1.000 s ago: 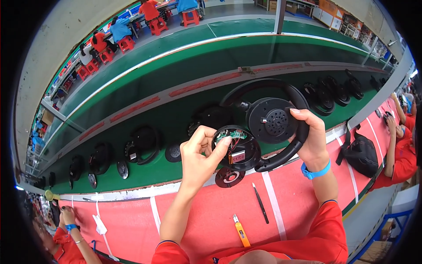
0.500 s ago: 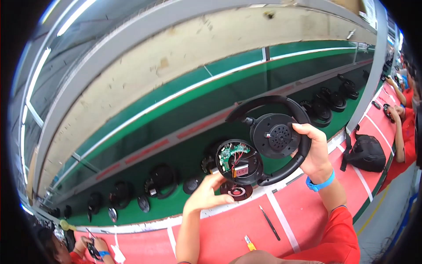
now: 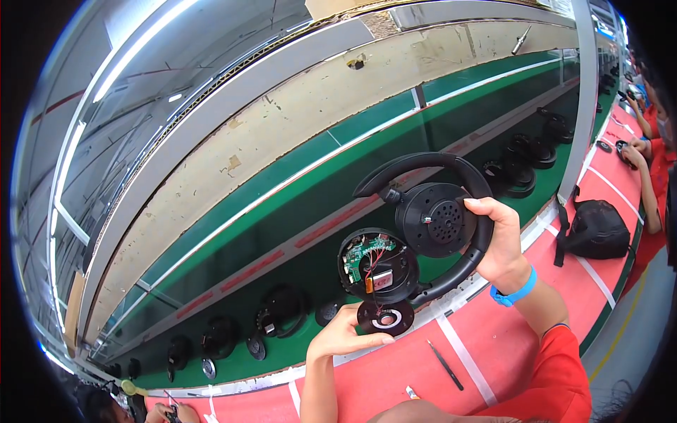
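My right hand grips the rim of a black steering-wheel-shaped device, thumb on its perforated round plate. Joined to the rim's lower end is an open round housing. Inside it lie a green circuit board, thin wires and a small silver battery pack. Below the housing, my left hand pinches a small black disc with a pale ring, thumb in front and fingers mostly hidden behind. Thin wires run from the disc up to the housing. Both hands hold their parts above the bench edge.
On the red bench lie dark tweezers and a small white-and-orange item. A black bag sits at the right. Similar black wheels line the green belt beyond. Co-workers sit at both sides.
The black disc in my left hand has tilted, so its ringed face shows more fully. My right hand keeps its grip on the wheel. The whole view has turned slightly.
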### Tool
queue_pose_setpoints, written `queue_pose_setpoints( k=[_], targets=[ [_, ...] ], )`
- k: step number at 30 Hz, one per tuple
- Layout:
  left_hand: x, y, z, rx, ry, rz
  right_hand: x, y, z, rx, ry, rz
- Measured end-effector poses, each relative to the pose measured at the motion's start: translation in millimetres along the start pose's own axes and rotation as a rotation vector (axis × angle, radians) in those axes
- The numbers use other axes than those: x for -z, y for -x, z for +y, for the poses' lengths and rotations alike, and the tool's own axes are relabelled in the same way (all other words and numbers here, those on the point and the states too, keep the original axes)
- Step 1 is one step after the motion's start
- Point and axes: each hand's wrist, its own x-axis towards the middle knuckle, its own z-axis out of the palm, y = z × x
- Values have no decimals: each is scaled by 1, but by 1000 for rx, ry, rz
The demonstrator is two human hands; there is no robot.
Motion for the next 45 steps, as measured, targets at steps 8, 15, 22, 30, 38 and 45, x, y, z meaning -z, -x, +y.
queue_pose_setpoints(
  k=[8,15,22,30,38,45],
  targets=[
    [-3,-5,-3,14,-13,-21,5,-8,9,-44,-20,48],
    [-4,-6,0,105,24,-51,5,-10,12,-47,-21,65],
    [13,1,4,54,-148,-74,6,-10,11,-36,-16,66],
    [54,34,20,-57,-95,428,15,-16,16,-28,-6,68],
    [51,34,18,-157,34,760,25,-18,26,-86,48,63],
    [28,18,27,-156,24,849,28,-21,31,-105,110,144]
  ],
)
